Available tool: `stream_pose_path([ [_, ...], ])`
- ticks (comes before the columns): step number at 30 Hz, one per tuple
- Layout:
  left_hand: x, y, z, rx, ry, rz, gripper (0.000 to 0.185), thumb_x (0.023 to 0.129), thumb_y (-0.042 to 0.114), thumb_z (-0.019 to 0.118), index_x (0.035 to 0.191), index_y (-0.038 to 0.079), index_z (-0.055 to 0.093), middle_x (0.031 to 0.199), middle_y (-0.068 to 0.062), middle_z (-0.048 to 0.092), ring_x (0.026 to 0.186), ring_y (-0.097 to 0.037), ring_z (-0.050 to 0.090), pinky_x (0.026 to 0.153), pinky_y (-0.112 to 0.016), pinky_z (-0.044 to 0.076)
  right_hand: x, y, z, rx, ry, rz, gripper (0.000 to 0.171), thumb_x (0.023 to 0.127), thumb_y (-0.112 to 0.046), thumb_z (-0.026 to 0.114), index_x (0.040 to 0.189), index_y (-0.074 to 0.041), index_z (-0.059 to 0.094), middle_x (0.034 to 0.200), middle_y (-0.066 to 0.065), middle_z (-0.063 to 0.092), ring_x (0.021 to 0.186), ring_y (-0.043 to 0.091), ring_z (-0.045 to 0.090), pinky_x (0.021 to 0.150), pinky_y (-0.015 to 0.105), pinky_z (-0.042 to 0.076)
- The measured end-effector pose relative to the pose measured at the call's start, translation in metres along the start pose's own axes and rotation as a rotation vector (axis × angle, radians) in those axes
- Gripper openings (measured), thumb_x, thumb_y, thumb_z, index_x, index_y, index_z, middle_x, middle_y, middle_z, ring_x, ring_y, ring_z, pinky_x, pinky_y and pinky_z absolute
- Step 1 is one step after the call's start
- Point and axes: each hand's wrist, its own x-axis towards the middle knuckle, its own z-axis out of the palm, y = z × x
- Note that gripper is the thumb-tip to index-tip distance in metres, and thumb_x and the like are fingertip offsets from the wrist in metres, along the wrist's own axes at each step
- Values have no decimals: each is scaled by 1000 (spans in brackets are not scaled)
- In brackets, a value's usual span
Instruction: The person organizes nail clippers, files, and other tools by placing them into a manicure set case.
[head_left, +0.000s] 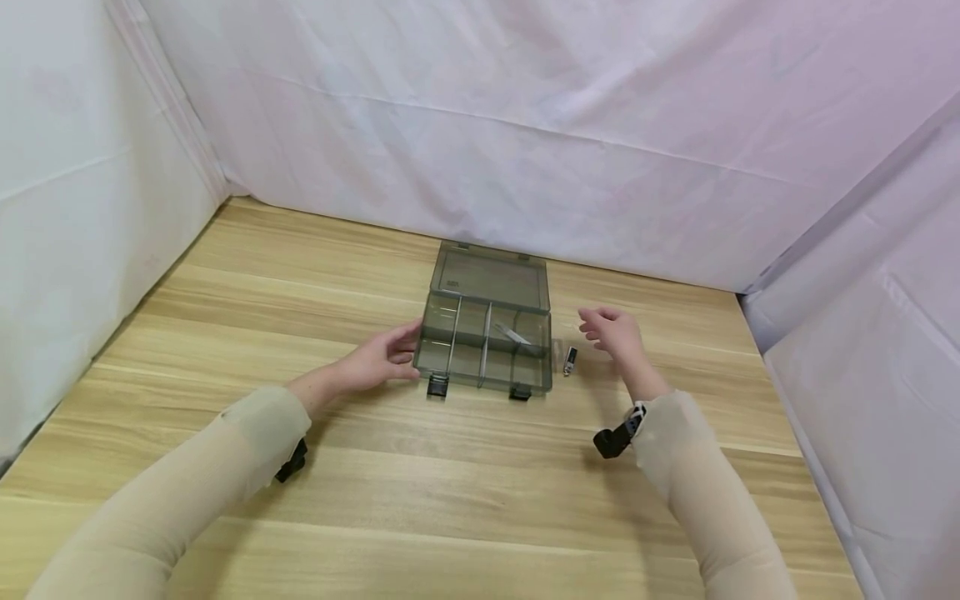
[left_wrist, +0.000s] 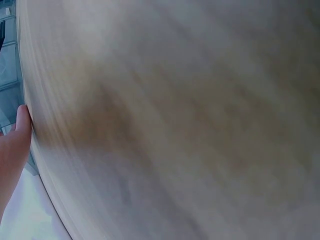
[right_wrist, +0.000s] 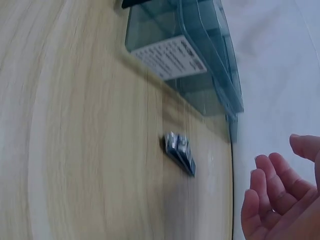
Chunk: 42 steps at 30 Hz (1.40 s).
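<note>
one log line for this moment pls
left hand: touches open organizer box left side | right hand: open, empty, above table | small clip: right of box

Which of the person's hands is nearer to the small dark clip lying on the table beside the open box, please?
The right. The right hand hovers open just beyond the small dark clip, not touching it. The left hand rests against the far side of the open box.

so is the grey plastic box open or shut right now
Open. The box has its lid folded back flat on the table behind it, the divided compartments are exposed, and both front latches hang undone.
</note>
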Motion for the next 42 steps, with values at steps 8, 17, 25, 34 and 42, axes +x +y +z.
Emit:
stream_pose_path([
  [8, 1, -2, 0, -2, 2, 3, 90, 83, 4, 67, 150, 5, 7, 153, -24, 17, 136, -41, 31, 113, -43, 34, -7, 20, -28, 13, 62, 68, 47, 91, -42, 56, 116, -3, 58, 75, -15, 61, 90, 17, 63, 84, 30, 56],
  [17, 1, -2, -1, -6, -2, 1, 90, 83, 3, 67, 150, 5, 7, 154, -22, 15, 137, -40, 30, 113, -43, 33, -8, 47, -49, 65, 116, 125, 35, 89, -36, 61, 107, -7, 59, 67, -18, 58, 67, 0, 57, 70, 23, 55],
  [25, 2, -1, -1, -5, -9, 5, 90, 83, 3, 67, 150, 4, 7, 155, -21, 14, 137, -39, 30, 113, -42, 33, -4, 66, -52, -15, 134, 177, 39, 89, -31, 62, 112, 0, 58, 71, -14, 56, 67, 2, 54, 62, 18, 50],
  [34, 2, 0, -1, 2, -7, 5, 89, 83, 3, 67, 150, 4, 8, 155, -20, 12, 137, -39, 30, 113, -42, 34, 3, 73, -50, -56, 6, 252, 57, 87, -37, 61, 126, 4, 53, 88, -5, 56, 74, 5, 53, 64, 17, 52],
  [42, 1, -2, -1, 15, -8, 12, 90, 83, 5, 67, 150, 4, 7, 155, -21, 12, 137, -39, 30, 113, -42, 34, 6, 69, -48, 64, 10, 274, 52, 87, -23, 64, 124, 9, 49, 71, -7, 56, 60, 3, 60, 63, 19, 59],
])
